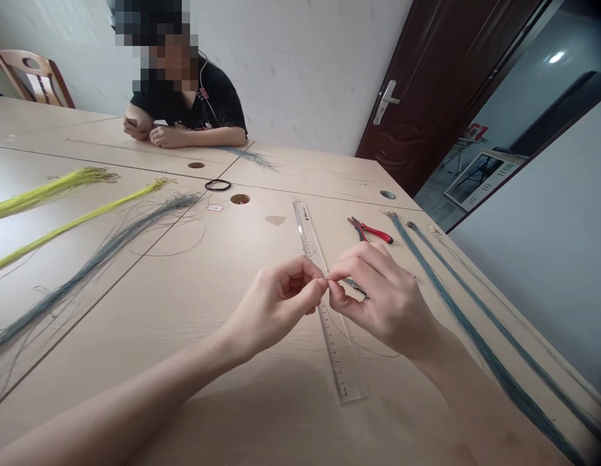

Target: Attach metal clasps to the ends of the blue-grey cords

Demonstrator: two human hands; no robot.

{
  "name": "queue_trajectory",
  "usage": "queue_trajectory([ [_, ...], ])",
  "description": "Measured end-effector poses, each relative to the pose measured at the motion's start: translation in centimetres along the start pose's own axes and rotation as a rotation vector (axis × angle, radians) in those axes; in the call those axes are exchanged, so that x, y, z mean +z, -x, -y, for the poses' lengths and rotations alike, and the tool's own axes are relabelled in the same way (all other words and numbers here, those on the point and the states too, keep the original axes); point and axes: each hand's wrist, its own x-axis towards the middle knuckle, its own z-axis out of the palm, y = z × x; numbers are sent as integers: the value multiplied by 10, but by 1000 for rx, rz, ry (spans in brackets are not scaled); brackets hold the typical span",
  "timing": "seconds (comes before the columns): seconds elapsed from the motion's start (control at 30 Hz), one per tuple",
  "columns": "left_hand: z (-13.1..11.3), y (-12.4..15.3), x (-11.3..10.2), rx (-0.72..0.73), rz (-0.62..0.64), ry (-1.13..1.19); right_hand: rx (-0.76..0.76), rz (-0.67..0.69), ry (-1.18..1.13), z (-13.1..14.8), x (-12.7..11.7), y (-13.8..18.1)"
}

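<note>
My left hand (291, 289) and my right hand (378, 288) meet fingertip to fingertip above a clear ruler (332, 343). Both are closed in a pinch on a thin cord (346, 333), which loops down to the right beneath my right hand. The cord's end between the fingertips is too small to make out. The ruler lies lengthwise on the table under my hands. Just beyond my right hand lie red-handled pliers (372, 232), jaws pointing left. A dark metal tool (356, 287) shows partly behind my right fingers.
Grey-blue cord bundles (465, 317) run along the right edge. Yellow cord bundles (77, 233) and another grey-blue bundle (101, 262) lie at left. A black band (217, 185), a table hole (240, 199) and a paper scrap (275, 220) are farther back. A person (184, 110) sits across the table.
</note>
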Motion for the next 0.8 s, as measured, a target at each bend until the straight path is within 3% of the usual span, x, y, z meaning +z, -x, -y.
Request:
queue_trajectory([
  [0.2, 7, -3, -3, -70, 138, 209, -186, -18, 181, -4, 0, 3],
  [0.33, 9, -3, -1, -117, 194, 421, -227, -90, 204, -7, 0, 4],
  [0.57, 5, -3, -3, -114, 219, 515, 34, -112, -135, -8, -5, 1],
  [0.8, 6, -3, -3, -108, 237, 504, 69, -31, -225, -7, -3, 2],
])
